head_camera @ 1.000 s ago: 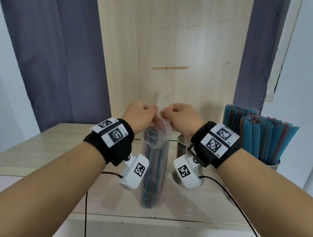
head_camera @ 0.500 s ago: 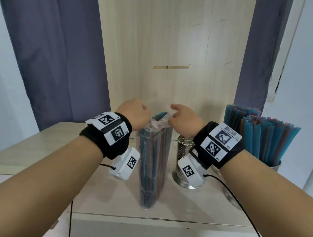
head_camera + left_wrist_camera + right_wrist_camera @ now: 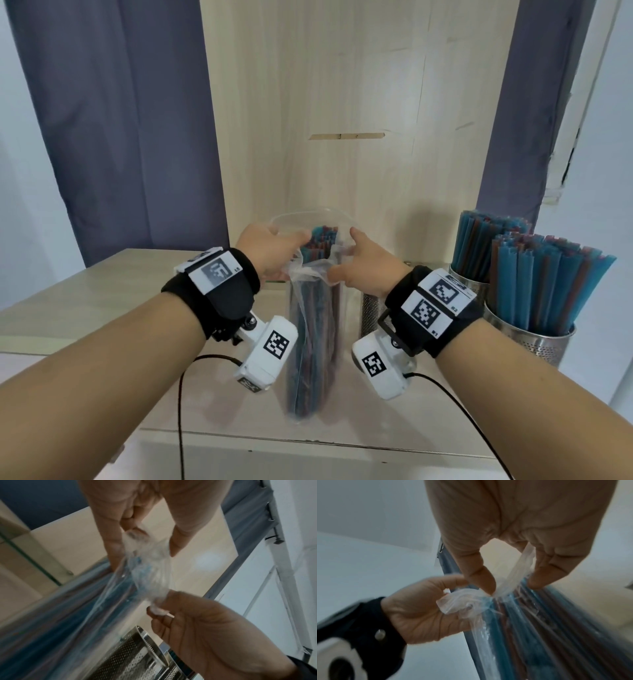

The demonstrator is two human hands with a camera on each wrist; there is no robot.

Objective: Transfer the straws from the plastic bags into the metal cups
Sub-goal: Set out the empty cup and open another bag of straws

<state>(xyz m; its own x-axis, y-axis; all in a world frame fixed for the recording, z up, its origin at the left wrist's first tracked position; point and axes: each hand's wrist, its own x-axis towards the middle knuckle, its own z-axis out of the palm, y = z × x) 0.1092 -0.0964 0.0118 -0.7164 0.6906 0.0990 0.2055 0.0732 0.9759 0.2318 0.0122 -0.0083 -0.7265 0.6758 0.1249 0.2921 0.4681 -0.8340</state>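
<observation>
A clear plastic bag (image 3: 310, 342) of blue and brown straws (image 3: 322, 240) stands upright on the wooden table (image 3: 102, 301). My left hand (image 3: 270, 250) grips the left side of the bag's mouth, and my right hand (image 3: 363, 263) pinches the right side. The mouth is pulled wide and the straw tops show. In the left wrist view the left hand (image 3: 145, 553) holds crumpled film, and the right hand (image 3: 205, 628) pinches an edge. The right wrist view shows the right hand (image 3: 510, 584) pinching a strip of the bag (image 3: 522, 628). An empty perforated metal cup (image 3: 371, 315) stands just behind my right wrist.
Two metal cups (image 3: 534, 342) packed with blue and brown straws stand at the table's right end, the farther cup (image 3: 469, 284) behind the nearer. A wooden panel (image 3: 342, 102) rises behind the bag, with dark curtains either side. Camera cables trail over the front edge.
My hands have moved apart from a tight hold at the bag's top. The bag's mouth has opened wide, and the straw tops have come into view.
</observation>
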